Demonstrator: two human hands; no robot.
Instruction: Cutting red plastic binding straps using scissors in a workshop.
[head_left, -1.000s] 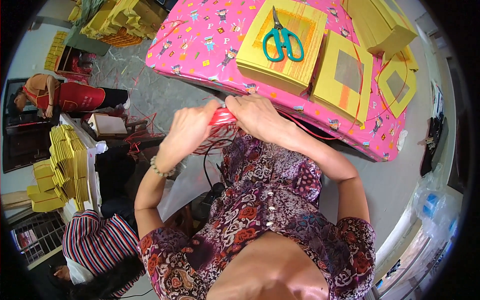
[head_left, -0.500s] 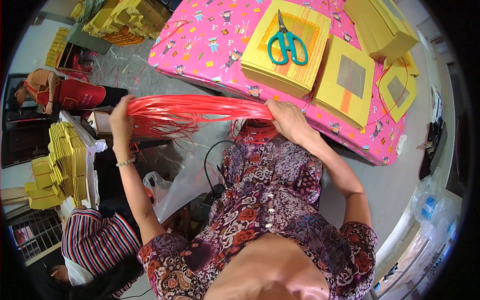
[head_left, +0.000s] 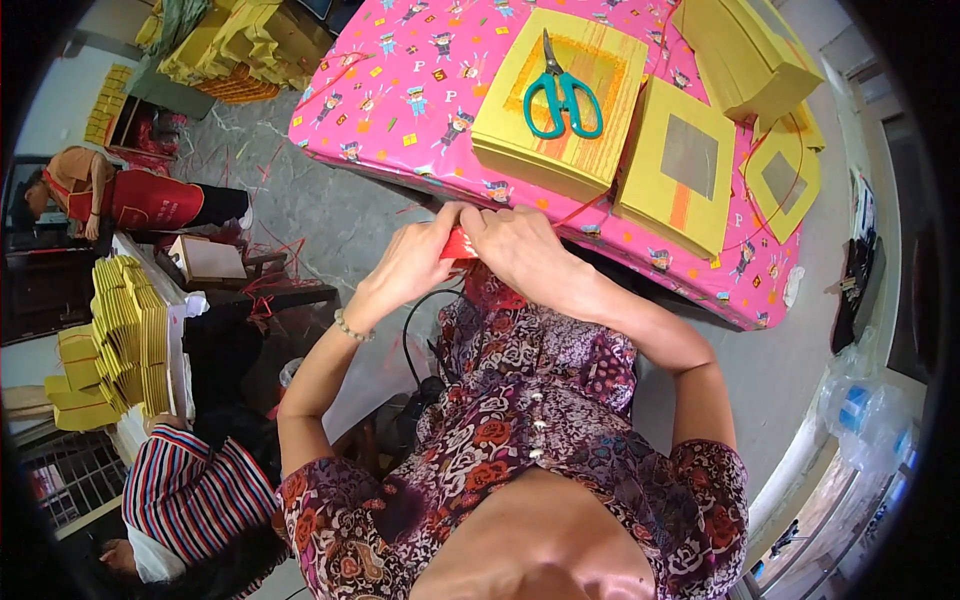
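My left hand [head_left: 408,262] and my right hand [head_left: 515,252] meet in front of my lap, just off the near edge of the pink table. Both are closed on a bundle of shiny red plastic strands [head_left: 458,246]; a short piece shows between the fingers and more hangs below. Much of the bundle is hidden behind my hands. Beyond them, a stack of yellow card sheets [head_left: 490,147] lies on the table, with green-handled scissors [head_left: 553,68] resting on top.
The table has a pink patterned cover [head_left: 400,140]. More yellow card pieces [head_left: 715,135] with windows lie on its right. At left, yellow stacks [head_left: 130,330] stand near a person in a striped top [head_left: 200,490]. Another person in a red apron [head_left: 155,200] stands farther off.
My left hand has swung right to meet my right hand, which has shifted slightly left and down. The red strands, stretched wide between them before, are now gathered up in both hands.
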